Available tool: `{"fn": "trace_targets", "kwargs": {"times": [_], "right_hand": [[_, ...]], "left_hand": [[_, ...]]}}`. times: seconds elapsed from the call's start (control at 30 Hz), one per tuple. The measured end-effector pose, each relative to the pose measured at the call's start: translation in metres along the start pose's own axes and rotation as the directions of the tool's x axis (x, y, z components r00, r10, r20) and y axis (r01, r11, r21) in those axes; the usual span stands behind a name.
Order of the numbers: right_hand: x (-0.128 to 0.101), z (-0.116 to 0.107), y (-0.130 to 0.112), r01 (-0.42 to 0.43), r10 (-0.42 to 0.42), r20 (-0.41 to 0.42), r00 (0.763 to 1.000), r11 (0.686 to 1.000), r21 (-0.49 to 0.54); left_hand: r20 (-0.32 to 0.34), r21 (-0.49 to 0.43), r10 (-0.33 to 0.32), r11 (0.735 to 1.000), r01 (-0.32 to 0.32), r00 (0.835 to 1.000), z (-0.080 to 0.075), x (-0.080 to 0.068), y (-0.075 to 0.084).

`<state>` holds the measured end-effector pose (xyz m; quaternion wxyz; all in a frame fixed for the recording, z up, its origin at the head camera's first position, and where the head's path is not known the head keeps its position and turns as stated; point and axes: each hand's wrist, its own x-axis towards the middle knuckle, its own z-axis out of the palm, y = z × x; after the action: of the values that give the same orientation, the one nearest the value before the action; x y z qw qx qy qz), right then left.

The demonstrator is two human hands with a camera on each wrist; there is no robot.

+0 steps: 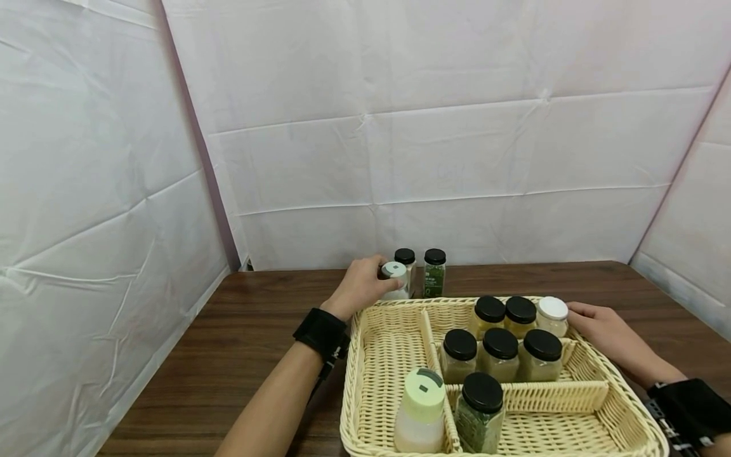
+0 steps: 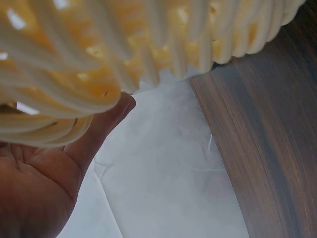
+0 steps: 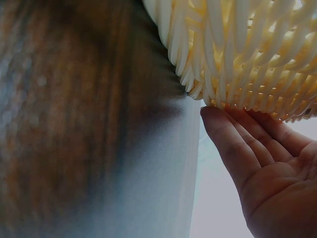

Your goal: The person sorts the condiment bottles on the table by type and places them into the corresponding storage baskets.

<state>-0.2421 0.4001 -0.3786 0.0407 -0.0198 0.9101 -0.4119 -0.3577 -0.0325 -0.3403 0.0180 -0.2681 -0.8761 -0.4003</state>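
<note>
The left hand (image 1: 361,287) curls its fingers around a white-capped jar (image 1: 395,280) standing on the table (image 1: 240,330) just beyond the far left corner of the basket (image 1: 365,381). Most of that jar is hidden behind the hand and the basket rim, so only its cap and a strip of its side show. In the left wrist view the hand (image 2: 44,183) appears as a palm and one finger under the woven wall of the basket (image 2: 124,54); the jar itself is out of sight there.

The right hand (image 1: 605,330) lies with straight fingers against the far right side of the basket, holding nothing. The right wrist view shows the hand (image 3: 262,163) open, its fingertips (image 3: 218,119) touching the weave (image 3: 247,54); the table (image 3: 74,114) there is blurred.

Two black-capped jars (image 1: 421,271) stand just behind the held jar, near the white backdrop (image 1: 400,127). Inside the basket, dividers split the space. The far right compartment holds six jars (image 1: 502,336), five with black caps and one with a white cap (image 1: 553,309). Nearer, a pale bottle (image 1: 421,412) with a greenish lid and a black-capped jar of green herb (image 1: 480,419) stand on either side of a divider. The near edge of the basket is cut off by the frame, as are both forearms.
</note>
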Motion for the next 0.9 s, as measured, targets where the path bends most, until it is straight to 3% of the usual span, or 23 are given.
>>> {"fn": "trace_targets", "kwargs": {"times": [0.9], "right_hand": [[0.002, -0.0027, -0.0015, -0.017, 0.017, -0.003, 1.0, 0.999, -0.035]], "left_hand": [[-0.027, 0.016, -0.002, 1.0, 0.003, 1.0, -0.0025, -0.003, 0.0043]]}}
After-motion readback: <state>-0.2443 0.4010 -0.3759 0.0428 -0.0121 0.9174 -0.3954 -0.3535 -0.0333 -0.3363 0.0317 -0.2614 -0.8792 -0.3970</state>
